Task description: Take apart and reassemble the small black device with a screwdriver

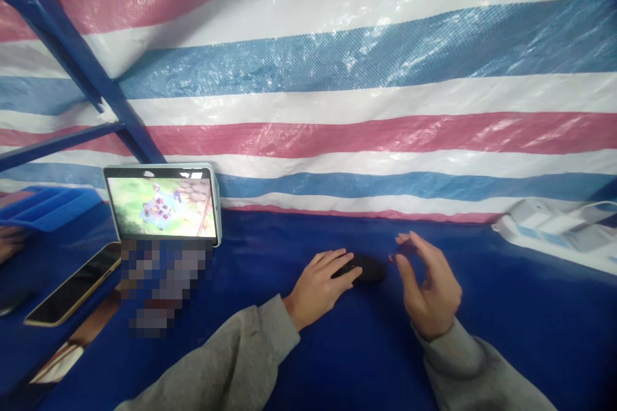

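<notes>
In the head view, my left hand (321,286) lies over a flat, dark, rounded object (370,268), its fingers curled down onto the near end. The hand covers part of this object, and its exact kind cannot be made out. To the right, my right hand (431,286) is raised with thumb and fingers bent toward each other. A small dark reddish thing (407,248) shows between its thumb and fingertips, close to the far end of the dark object. Whether the two are joined is unclear.
A tablet (161,205) with a lit picture stands at the left, with a phone (77,286) below it. Further left are a blue tray (48,205) and part of another person's hand (9,241). White power strips (554,231) lie at the right. Striped sheeting (337,141) hangs behind.
</notes>
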Demonstrator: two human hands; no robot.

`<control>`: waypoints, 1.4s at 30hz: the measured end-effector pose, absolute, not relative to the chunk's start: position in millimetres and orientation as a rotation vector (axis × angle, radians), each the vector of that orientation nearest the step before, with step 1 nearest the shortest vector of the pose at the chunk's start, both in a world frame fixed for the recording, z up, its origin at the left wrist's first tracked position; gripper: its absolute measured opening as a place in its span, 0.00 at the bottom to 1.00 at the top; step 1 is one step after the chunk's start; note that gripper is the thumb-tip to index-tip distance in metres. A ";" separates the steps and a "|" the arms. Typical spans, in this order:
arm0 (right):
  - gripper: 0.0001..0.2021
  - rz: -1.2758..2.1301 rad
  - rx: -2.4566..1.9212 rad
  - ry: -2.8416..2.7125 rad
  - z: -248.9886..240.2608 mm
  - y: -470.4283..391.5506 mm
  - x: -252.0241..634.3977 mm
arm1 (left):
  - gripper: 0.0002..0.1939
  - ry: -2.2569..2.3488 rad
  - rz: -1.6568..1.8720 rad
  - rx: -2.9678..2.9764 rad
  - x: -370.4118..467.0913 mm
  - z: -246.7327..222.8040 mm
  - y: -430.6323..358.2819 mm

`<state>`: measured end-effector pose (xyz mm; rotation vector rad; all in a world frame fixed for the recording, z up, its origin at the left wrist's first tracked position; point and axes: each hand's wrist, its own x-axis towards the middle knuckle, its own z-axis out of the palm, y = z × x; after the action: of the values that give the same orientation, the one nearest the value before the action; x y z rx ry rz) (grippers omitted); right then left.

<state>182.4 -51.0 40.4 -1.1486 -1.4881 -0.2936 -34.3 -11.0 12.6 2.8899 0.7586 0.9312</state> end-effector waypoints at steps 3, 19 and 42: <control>0.22 -0.305 -1.200 -1.495 43.6 -52.1 180.9 | 0.15 0.751 0.954 2.882 -34.3 11.9 -11.0; 0.20 -0.235 -1.217 -1.427 36.8 -51.6 184.7 | 0.15 0.760 0.949 2.870 -33.6 11.5 -10.6; 0.25 -0.265 -1.199 -1.503 41.4 -54.4 182.7 | 0.15 0.771 0.939 2.898 -34.6 11.9 -11.7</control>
<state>182.7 -54.4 41.4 -1.1989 -1.5033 -0.2647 -34.6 -11.7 11.9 2.8983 0.7708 0.9389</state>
